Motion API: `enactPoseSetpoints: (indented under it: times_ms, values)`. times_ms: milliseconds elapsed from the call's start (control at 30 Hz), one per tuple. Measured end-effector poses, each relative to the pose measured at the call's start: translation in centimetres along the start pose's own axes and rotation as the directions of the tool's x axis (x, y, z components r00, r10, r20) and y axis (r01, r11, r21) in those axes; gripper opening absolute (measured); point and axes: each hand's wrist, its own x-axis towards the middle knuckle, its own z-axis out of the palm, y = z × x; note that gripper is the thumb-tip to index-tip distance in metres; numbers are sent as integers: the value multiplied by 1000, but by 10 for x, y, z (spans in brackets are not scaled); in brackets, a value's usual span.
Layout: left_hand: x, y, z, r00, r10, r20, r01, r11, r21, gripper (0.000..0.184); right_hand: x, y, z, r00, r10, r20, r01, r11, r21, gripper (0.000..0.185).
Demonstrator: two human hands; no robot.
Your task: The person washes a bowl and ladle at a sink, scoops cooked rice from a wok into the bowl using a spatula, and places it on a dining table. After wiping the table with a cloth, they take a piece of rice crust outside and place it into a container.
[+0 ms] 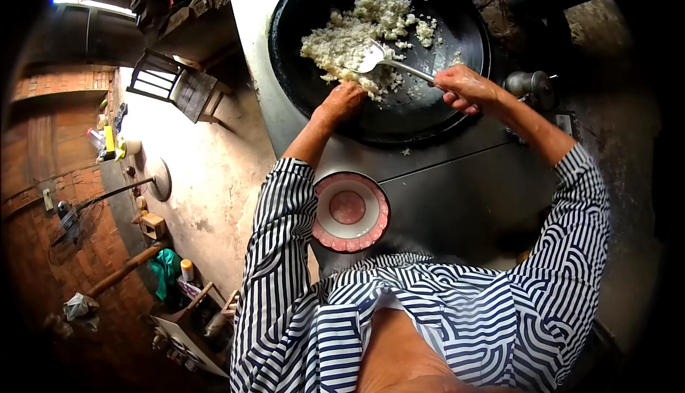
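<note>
A large black wok [421,118] holds a broken heap of white cooked rice [342,36], with loose clumps and grains scattered to its right. My right hand [467,87] grips the handle of a metal spatula [408,69] over the wok's right side. The spatula's head rests on the rice and points left. At the near edge of the heap, my left hand [342,102] is closed with its fingers curled down against the rice. Whatever those fingers hold is hidden. Below the wok, a pink-and-white bowl [351,211] sits on the stove top, near my left forearm.
The metal stove top [442,186] surrounds the wok, with a few spilled grains at its front rim. A dark metal pot [531,87] stands to the right. Leftward on the floor are a wooden chair [193,93] and a green cloth [165,271] among household items.
</note>
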Motion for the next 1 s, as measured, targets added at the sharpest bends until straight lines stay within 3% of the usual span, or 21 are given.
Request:
enactPoseSetpoints:
  times_ms: [167,300,367,500,567,633,700,733,767,833,900,1000]
  values:
    - [4,-2,-8,993,-46,107,40,997,64,14,22,51,42,992,-113,63,71,883,464,10]
    - [3,13,-18,1000,17,9,-17,1000,-21,15,33,51,78,989,-139,-48,143,832,535,11]
    - [8,20,-25,956,-179,231,163,983,87,18,46,51,86,985,-168,-42,159,777,609,11]
    - [7,19,-19,979,-124,163,121,992,30,17,52,48,102,976,-199,-94,206,678,705,15]
    - [10,24,-31,969,-131,210,117,990,79,18,63,41,91,943,-327,-67,223,470,854,24]
    - [9,23,-34,980,-72,185,55,994,95,19,69,39,68,873,-489,-1,90,159,983,26]
    - [10,16,-25,971,-105,216,86,992,96,22,63,50,40,802,-591,88,-58,70,996,28]
    - [8,18,-27,970,-108,218,89,991,96,22,48,50,37,884,-467,23,130,292,947,29]
    - [5,20,-29,976,-91,199,78,994,70,21,40,55,30,904,-424,57,168,476,863,29]
    - [1,19,-28,981,-77,181,70,997,45,21,12,48,12,970,-243,11,214,870,444,26]
    - [1,11,-20,996,-9,83,7,1000,21,19,0,42,-8,993,-117,28,114,989,99,19]
    - [7,9,-21,997,7,76,-7,1000,1,14,-10,25,-33,997,-74,24,77,987,-141,20]
